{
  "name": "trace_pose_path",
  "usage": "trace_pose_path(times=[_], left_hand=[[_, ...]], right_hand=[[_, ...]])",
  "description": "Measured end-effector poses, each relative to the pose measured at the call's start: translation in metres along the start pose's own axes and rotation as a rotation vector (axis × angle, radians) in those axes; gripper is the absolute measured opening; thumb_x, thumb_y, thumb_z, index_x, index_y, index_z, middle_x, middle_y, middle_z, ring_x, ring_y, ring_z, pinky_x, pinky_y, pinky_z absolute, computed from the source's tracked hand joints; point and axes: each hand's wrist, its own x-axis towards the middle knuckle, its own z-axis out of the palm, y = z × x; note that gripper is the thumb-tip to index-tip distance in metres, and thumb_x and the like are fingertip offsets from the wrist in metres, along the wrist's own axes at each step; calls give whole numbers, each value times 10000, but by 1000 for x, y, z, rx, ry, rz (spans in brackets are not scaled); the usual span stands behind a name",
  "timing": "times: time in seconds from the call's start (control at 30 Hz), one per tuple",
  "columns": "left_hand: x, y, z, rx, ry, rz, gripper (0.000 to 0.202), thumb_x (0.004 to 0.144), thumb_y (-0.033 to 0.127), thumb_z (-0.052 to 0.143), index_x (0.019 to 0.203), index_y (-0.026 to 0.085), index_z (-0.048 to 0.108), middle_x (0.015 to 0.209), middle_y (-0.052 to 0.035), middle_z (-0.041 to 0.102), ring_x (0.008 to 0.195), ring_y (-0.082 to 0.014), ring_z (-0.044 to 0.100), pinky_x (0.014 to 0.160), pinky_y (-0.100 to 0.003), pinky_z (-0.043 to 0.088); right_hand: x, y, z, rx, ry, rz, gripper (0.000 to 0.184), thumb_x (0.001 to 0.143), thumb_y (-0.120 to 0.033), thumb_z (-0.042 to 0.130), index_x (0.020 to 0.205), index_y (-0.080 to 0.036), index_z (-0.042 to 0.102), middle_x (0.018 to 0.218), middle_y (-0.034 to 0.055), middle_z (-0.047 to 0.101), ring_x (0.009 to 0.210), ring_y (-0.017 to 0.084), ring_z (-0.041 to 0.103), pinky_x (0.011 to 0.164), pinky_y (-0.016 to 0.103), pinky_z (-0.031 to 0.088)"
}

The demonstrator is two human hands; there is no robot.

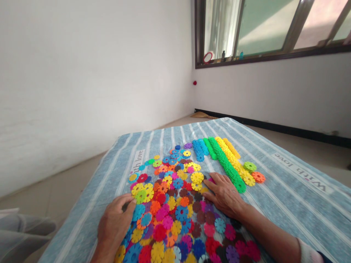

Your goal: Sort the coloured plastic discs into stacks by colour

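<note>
A wide heap of colourful plastic snowflake discs (pixel 181 213), round with notched edges, covers the middle of the cloth. On the heap's left edge my left hand (pixel 116 219) is closed, thumb and forefinger pinched at the rim of a lime green snowflake disc (pixel 140 196). That disc overlaps yellow ones. My right hand (pixel 223 193) lies palm down on the right side of the heap, fingers spread, fingertips beside a yellow disc (pixel 197 178). Discs under the right palm are hidden.
Beyond my right hand lie rows of stacked discs: a long green row (pixel 226 162), a yellow row (pixel 233 159) and a blue row (pixel 198 150). Loose lime (pixel 249 167) and orange (pixel 258 177) discs sit nearby. A striped blue cloth (pixel 276 190) covers the surface. White walls (pixel 95 65) and a window (pixel 268 27) stand behind.
</note>
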Motion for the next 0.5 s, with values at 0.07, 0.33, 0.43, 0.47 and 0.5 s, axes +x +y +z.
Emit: trace_pose_path(times=[0.07,0.33,0.43,0.47,0.5], left_hand=[[0,0,0,3,5,1,288,694,453,485,711,248,686,964,-52,752,949,-266,671,920,-374,512],[1,-2,0,8,-6,8,296,706,444,477,729,234,685,968,-63,749,949,-267,672,922,-378,515],[1,-2,1,9,-5,11,291,710,443,480,726,237,684,972,-61,748,958,-265,671,929,-374,511],[1,-2,1,12,-6,9,293,710,444,480,728,236,686,973,-63,748,959,-267,671,930,-378,511],[1,-2,0,16,-10,6,297,711,446,480,732,235,688,974,-65,748,962,-271,670,931,-383,510]], right_hand=[[0,0,1,-1,4,7,386,960,-448,489,1255,-235,617,1294,151,564,1219,305,499,988,479,420],[0,1,1,-4,-8,34,392,962,-466,477,1192,-199,649,1293,158,568,1222,313,500,992,482,421],[0,1,1,-4,2,34,402,962,-456,482,1240,-202,621,1287,156,569,1213,310,503,986,480,424],[0,1,1,-5,6,31,399,963,-450,481,1254,-211,612,1285,154,569,1210,307,505,984,479,424],[-1,1,1,-7,9,27,393,965,-445,479,1261,-220,607,1284,151,569,1208,304,505,983,478,424]])
